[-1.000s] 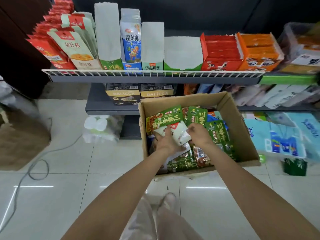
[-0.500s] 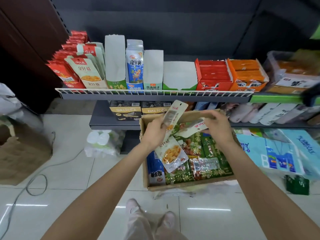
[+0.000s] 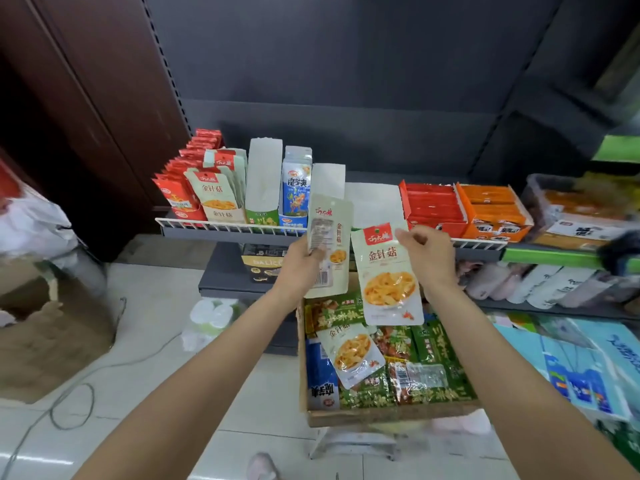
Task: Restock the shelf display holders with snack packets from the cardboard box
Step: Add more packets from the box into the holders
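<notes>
On the wire shelf the matching holder lies up-left of us, nearer our left hand, which grasps one upright packet, our right hand pinching another packet.

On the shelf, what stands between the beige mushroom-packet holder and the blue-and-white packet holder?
In the head view, a tall white cardboard holder with a green base stands between the beige mushroom-packet holder and the blue-and-white packet holder; no packets show in it.
</notes>
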